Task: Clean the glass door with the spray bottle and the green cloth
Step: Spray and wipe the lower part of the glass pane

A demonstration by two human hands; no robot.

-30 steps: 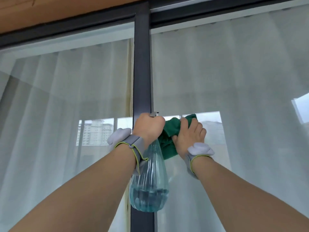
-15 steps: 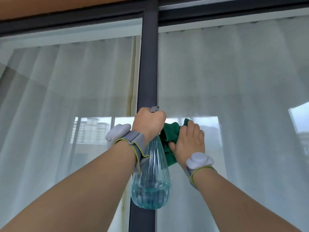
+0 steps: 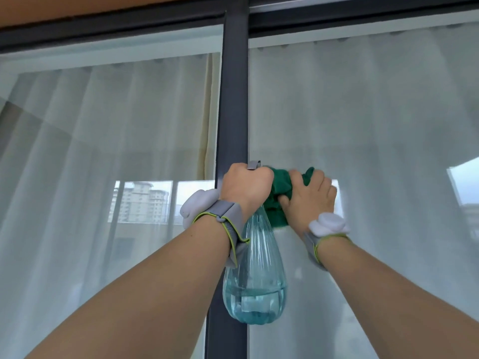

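Ribbed clear plastic teardrop spray bottle (image 3: 255, 281), a pool of blue liquid at its base, hangs from the clenched left hand (image 3: 245, 189) before the dark metal door frame post (image 3: 233, 99). Just right, the right hand (image 3: 309, 200) grasps one crumpled green cloth (image 3: 278, 187) against the smooth glass door pane (image 3: 363, 112); open glass spreads rightward.

A dark vertical frame post (image 3: 233, 99) is running down the middle, meeting a dark top rail (image 3: 363, 14) under a brown wooden ceiling strip (image 3: 77, 9). White sheer curtains (image 3: 77, 151) are hanging behind the panes on both sides. Pale daylight is filling the scene, and reflected apartment blocks (image 3: 142, 200) are showing low on the left.
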